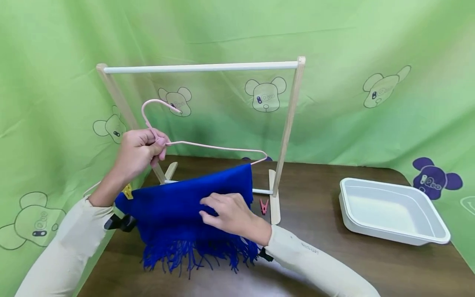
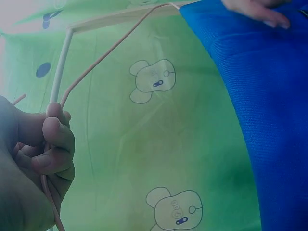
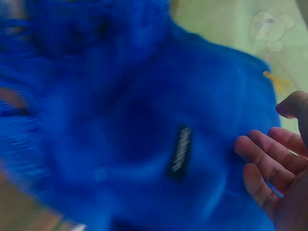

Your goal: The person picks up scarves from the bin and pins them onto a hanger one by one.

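Observation:
My left hand (image 1: 139, 150) pinches a pink hanger (image 1: 219, 147) at the neck, just below its hook, holding it up before the rack. Over the hanger's lower bar drapes a blue fringed scarf (image 1: 178, 206), its fringe hanging low. A yellow clothespin (image 1: 128, 192) is clipped at the scarf's left end. Fingers spread and loosely bent, my right hand (image 1: 231, 214) is in front of the scarf and grips nothing. In the right wrist view a dark label (image 3: 180, 153) shows on the scarf, beside the fingertips of that hand.
A wooden rack with a white top rail (image 1: 204, 67) stands behind the hanger. On the brown table (image 1: 308, 247), a red clothespin (image 1: 264, 206) lies by the rack's right foot. Farther right sits a white plastic tub (image 1: 393, 237). Green printed cloth (image 1: 334, 123) surrounds the table.

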Tool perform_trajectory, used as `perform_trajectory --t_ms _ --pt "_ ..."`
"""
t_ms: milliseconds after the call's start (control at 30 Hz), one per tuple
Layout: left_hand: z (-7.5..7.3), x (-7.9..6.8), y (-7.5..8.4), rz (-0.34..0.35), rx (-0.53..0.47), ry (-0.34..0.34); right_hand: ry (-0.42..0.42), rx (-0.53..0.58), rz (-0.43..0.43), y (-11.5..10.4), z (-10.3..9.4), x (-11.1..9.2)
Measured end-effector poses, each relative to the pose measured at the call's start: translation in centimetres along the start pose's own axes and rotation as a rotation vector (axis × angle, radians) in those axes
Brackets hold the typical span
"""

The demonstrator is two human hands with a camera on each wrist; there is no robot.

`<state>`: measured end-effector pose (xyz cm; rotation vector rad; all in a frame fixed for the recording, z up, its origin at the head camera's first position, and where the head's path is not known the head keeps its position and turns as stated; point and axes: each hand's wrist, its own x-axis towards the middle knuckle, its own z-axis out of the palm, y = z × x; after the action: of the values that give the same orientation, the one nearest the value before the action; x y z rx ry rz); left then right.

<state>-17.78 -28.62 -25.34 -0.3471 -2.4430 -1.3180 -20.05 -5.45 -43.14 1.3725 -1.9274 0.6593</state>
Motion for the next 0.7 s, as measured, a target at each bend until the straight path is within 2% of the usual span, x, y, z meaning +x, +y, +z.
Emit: perform_trajectory --t_ms 200,300,400,600,700 --pt "-0.4 -0.1 -0.4 0.003 0.020 0.016 -0.057 -0.020 0.077 1.9 -1.0 -4.2" --pt "-0.6 0.0 -0.3 0.009 0.014 0.026 -0.084 -0.029 0.152 3.2 -1.7 -6.4" --pt "-0.8 0.0 -0.4 0.009 0.018 0.037 -0.127 -0.052 0.267 4.6 -2.2 -8.3" --pt "-0.8 -0.2 -0.8 -0.004 0.047 0.032 -0.255 -0.089 0.592 6.8 -2.8 -11.4" --pt "-0.7 -0.4 -1.1 -0.009 0.060 0.024 -0.266 -0.143 0.688 7.4 -2.6 -12.4"
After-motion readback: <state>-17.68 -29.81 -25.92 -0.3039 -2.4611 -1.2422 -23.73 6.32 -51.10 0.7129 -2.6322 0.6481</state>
